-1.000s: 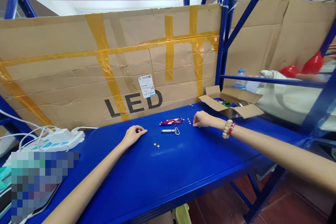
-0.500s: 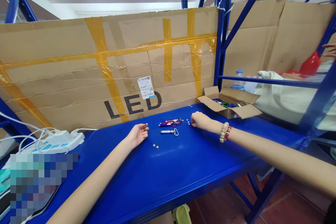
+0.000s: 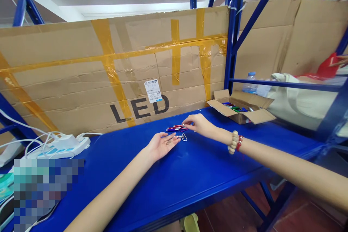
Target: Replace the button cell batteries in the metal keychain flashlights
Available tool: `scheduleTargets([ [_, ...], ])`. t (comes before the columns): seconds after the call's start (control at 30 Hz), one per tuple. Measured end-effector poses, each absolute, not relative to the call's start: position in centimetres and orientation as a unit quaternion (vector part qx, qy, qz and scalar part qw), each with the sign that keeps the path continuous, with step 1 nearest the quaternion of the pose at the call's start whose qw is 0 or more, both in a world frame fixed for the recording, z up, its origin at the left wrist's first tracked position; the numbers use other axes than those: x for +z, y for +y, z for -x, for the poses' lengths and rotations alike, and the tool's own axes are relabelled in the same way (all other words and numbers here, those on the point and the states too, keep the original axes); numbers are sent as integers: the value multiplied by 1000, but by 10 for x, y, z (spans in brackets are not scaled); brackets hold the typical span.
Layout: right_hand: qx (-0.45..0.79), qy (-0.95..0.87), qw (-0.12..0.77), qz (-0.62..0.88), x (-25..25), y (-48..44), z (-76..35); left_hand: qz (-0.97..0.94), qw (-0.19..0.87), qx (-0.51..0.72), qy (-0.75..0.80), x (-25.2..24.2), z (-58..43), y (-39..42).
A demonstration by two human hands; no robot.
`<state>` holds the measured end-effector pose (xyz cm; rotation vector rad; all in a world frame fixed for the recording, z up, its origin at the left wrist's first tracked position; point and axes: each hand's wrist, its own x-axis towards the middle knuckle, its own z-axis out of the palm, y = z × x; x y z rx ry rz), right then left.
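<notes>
Palm up, my left hand (image 3: pixel 163 145) has its fingers stretched out and loosely bent, with small silver discs (image 3: pixel 168 143) like button cells lying in it. Just behind its fingertips, a silver penlight (image 3: pixel 178 136) with a clip ring (image 3: pixel 184 137) lies on the blue table, partly hidden by the fingers. My right hand (image 3: pixel 199 125) is closed in a pinch, its fingertips over several red and purple penlights (image 3: pixel 174 128). Whatever those fingers hold is too small to make out.
An open cardboard box (image 3: pixel 240 116) of coloured penlights stands at the back right of the blue table (image 3: pixel 174 177). A power strip (image 3: pixel 70 145) with white cables lies at left. Behind are a cardboard wall (image 3: pixel 81 90) and blue rack posts (image 3: pixel 231 50). Another person's hand (image 3: pixel 343 61) shows at far right.
My left hand has moved right, opening its fingers in front of the silver penlight. My right hand has come left to the red penlights. Two discs on the table are out of sight.
</notes>
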<state>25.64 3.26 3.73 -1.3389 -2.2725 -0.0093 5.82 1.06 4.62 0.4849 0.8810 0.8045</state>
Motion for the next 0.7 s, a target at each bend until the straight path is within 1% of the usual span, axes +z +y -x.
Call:
scheduleTargets([
  [0.07, 16, -856, 293, 425, 38, 21, -240, -216, 806, 378, 400, 44, -67, 9],
  [0.1, 26, -870, 302, 390, 38, 15, -232, -211, 809, 383, 393, 43, -71, 8],
  [0.17, 41, -895, 289, 338, 36, 4, -220, -202, 814, 393, 378, 41, -77, 9],
  [0.23, 52, -912, 255, 318, 36, -4, -215, -194, 819, 396, 368, 39, -80, 8],
  [0.3, 53, -910, 248, 327, 43, -7, -219, -184, 823, 392, 368, 38, -80, 6],
  [0.4, 20, -873, 285, 395, 59, 0, -239, -168, 827, 381, 377, 38, -75, 0],
  [0.43, 9, -859, 283, 425, 63, 5, -249, -164, 829, 377, 380, 38, -72, -2],
  [0.5, -8, -842, 239, 484, 67, 17, -270, -157, 833, 369, 382, 39, -69, -6],
  [0.53, -11, -833, 201, 516, 65, 23, -280, -154, 835, 365, 382, 39, -67, -7],
  [0.63, 14, -798, 109, 593, 46, 36, -304, -147, 844, 357, 372, 41, -66, -8],
  [0.7, 30, -786, 94, 611, 29, 41, -312, -145, 848, 357, 365, 41, -67, -7],
])
